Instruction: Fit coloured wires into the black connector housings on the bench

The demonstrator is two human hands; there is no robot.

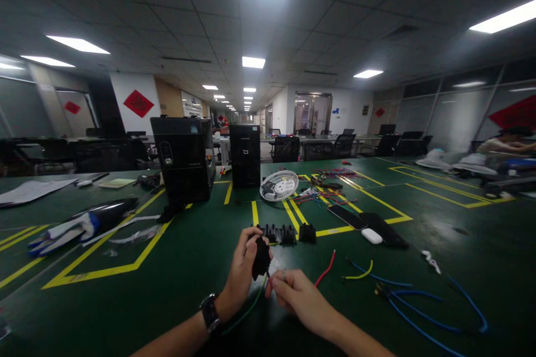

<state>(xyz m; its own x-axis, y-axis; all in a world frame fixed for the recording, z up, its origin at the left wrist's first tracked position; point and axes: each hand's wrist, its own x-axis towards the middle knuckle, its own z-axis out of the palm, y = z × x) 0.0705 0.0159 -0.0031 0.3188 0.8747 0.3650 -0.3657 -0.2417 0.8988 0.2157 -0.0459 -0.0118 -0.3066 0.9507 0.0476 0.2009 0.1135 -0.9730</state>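
Note:
My left hand (pixel 245 262), with a dark watch on its wrist, grips a black plastic part (pixel 262 258) above the green table. My right hand (pixel 293 293) is closed in a pinch on a thin reddish wire (pixel 268 279) at the lower side of that part. Whether the wire's end sits inside the part is hidden. A green wire (pixel 253 304) runs from near the part down to the left. Just beyond my hands, several black plastic blocks (pixel 288 234) stand in a row. A red wire (pixel 326 269) lies right of my right hand.
Right of my hands lie a yellow-green wire (pixel 360 273), blue-handled pliers (pixel 414 293), a phone (pixel 347 216) and a white case (pixel 372 236). Farther back are a white basket (pixel 280 185), loose wires (pixel 326 195) and two black computer cases (pixel 184 164). Gloves (pixel 71 232) lie left.

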